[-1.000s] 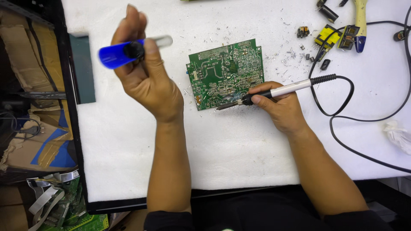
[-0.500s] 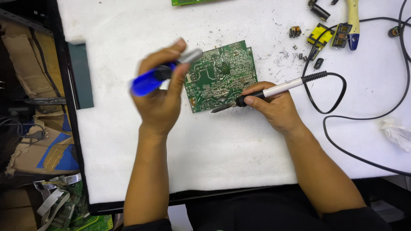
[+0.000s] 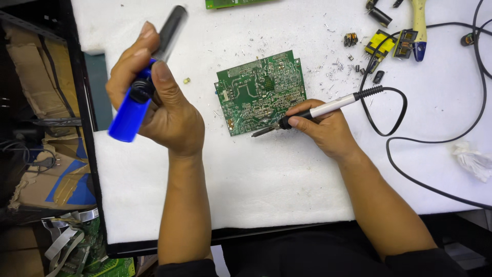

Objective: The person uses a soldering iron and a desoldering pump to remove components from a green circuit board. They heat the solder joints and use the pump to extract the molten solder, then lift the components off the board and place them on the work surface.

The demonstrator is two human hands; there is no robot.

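Am lifting left hand (image 3: 164, 110) clear of circuit board (image 3: 260, 91), grip wrapped round blue desoldering pump (image 3: 137, 97) (was just over board's left edge). Right hand (image 3: 323, 128) is pinching soldering iron (image 3: 318, 110), tip touching board's lower edge on desk (image 3: 287, 184).

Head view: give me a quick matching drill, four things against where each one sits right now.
Things:
1. blue-handled tool
2. soldering iron
3. green circuit board
4. crumpled white tissue

Places:
A. flat on the white mat, mid-table
B. near the right edge of the mat
C. held up off the mat in the left hand
D. in the right hand, tip at the board's lower edge

Pairs: 1-C, 2-D, 3-A, 4-B
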